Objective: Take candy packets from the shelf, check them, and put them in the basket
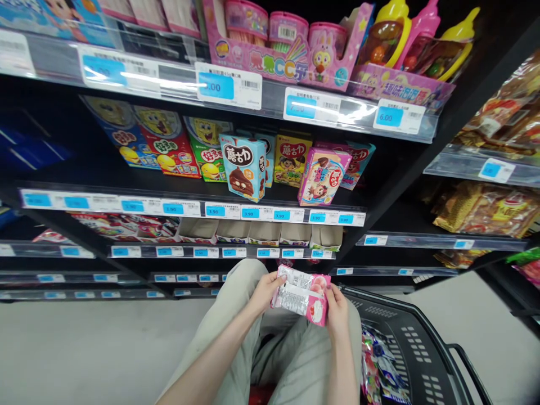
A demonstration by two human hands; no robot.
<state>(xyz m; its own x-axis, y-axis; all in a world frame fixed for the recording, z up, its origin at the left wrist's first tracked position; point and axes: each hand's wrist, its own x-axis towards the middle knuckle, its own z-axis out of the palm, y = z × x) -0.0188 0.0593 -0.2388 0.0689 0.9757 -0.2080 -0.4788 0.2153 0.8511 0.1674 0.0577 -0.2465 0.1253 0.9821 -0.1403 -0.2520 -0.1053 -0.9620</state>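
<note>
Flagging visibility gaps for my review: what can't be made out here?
Head view, pink-and-silver rectangular plastic packet: small print too small; far face turned away.
Head view, black perforated plastic basket: near end cut off by bottom edge.
Head view, red item: mostly hidden by pale-green fabric trousers.

A blue box (241, 169) and a pink box (324, 177) stand near the front of a shelf (194, 190), a yellow box (292, 160) between them, farther back. Above, bottles (382, 36) stand in a display tray (366, 83). At lower right, a dark basket (415, 320) holds shiny packets (371, 354).
</note>
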